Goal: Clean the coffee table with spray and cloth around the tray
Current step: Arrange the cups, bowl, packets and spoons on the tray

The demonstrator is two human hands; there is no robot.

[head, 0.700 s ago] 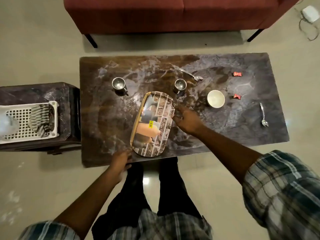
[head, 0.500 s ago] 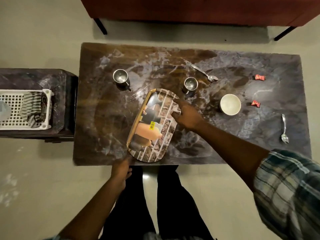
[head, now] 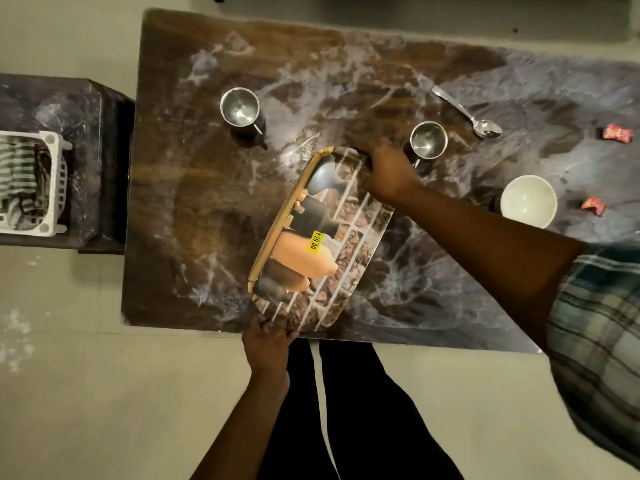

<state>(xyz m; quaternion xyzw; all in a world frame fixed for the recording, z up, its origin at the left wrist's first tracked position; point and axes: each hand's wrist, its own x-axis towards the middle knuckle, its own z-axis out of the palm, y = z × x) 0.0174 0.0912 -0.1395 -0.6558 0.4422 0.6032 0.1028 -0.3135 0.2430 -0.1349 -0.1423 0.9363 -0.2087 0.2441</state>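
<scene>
Tray (head: pixel 322 237), oval and printed with bottles against a brick-like pattern, lies tilted on the coffee table (head: pixel 207 202), its near end at the table's front edge. A yellow price sticker (head: pixel 314 240) sits near its middle, and a golden rim runs along its left side.

The left hand (head: pixel 268 344) grips the tray's near end, fingers curled over the rim from the table's edge; the thumb is hidden, so how tightly it closes cannot be told. The right hand (head: pixel 388 171) covers the tray's far right corner, fingers bent down over the rim, palm down; whether they hook under the edge is not visible.

Just beyond the tray's far end, beside the right hand, stands a steel mug (head: pixel 428 140). A second steel mug (head: pixel 240 107) stands beyond the tray to the left. A spoon (head: pixel 467 112) lies past the nearer mug, and a white bowl (head: pixel 529 200) sits well to the tray's right, with two red wrappers (head: pixel 616 133) farther right. Far left of the tray, a white basket (head: pixel 52 188) holding a striped cloth (head: pixel 17 181) rests on a side table (head: pixel 86 140).
</scene>
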